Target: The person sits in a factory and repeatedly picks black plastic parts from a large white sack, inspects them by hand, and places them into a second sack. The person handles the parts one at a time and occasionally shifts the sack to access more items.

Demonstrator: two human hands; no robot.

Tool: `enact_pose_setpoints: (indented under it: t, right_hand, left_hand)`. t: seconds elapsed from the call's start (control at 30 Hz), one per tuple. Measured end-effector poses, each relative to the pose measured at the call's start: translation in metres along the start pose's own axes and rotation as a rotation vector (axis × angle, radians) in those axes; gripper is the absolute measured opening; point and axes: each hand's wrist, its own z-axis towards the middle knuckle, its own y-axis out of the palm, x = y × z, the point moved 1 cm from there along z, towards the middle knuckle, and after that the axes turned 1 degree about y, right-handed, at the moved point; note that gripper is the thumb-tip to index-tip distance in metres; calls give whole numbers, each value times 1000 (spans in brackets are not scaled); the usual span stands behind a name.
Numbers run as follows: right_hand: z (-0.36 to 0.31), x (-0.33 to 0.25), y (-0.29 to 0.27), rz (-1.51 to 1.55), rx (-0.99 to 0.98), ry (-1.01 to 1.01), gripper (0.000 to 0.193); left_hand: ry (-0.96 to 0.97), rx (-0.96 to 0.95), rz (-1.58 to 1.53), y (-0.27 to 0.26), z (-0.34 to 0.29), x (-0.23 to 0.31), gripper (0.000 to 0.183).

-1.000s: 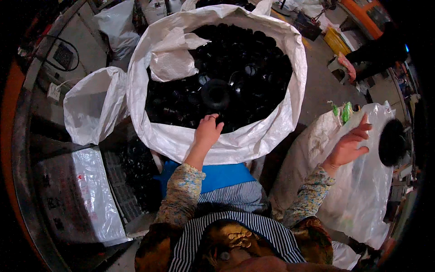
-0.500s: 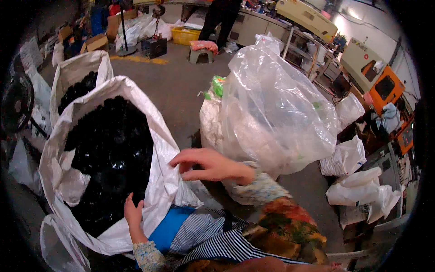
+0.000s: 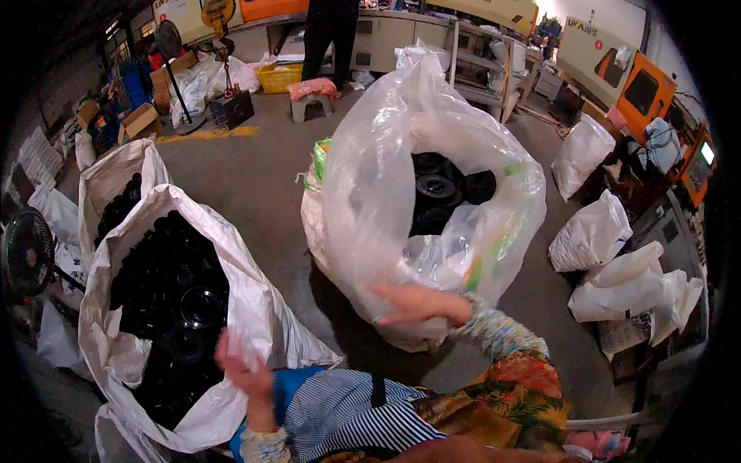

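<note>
The left hand (image 3: 245, 370), open and empty, is at the white sack (image 3: 255, 309) of black parts (image 3: 166, 285). The right hand (image 3: 417, 303), open, touches the clear bag (image 3: 386, 193) beside it. Next, I think, it must grab a part.

The left hand (image 3: 243, 370) was motion-blurred, its fingers indistinct. Black parts (image 3: 444, 193) showed only dimly through the clear plastic bag (image 3: 386, 201). A person (image 3: 332, 31) at the top was cut off above the waist.
</note>
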Motion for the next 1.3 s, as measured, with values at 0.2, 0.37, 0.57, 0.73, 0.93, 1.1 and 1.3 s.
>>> enact_pose_setpoints:
  t: [0.2,0.37,0.57,0.73,0.93,1.1,1.3]
  right_hand:
    - [3,-14,-20,103,-136,-442,36]
    - [19,77,-158,-277,216,7,22]
    - [-20,302,-207,-609,707,889,37]
    - [-28,373,-188,-456,1084,1129,57]
    - [-15,328,-162,-339,909,859,51]
    - [-15,98,-131,-424,919,105,28]
    - [8,-38,-48,-408,730,-549,34]
  left_hand:
    - [650,-670,-221,109,60,133,44]
    - [464,-796,310,183,49,64,50]
    - [130,-784,422,151,37,15,58]
    - [97,-830,312,149,1,8,56]
    - [90,-831,176,121,3,26,51]
    - [-354,-602,-598,104,20,71,54]
    - [-1086,-345,-1879,85,38,121,73]
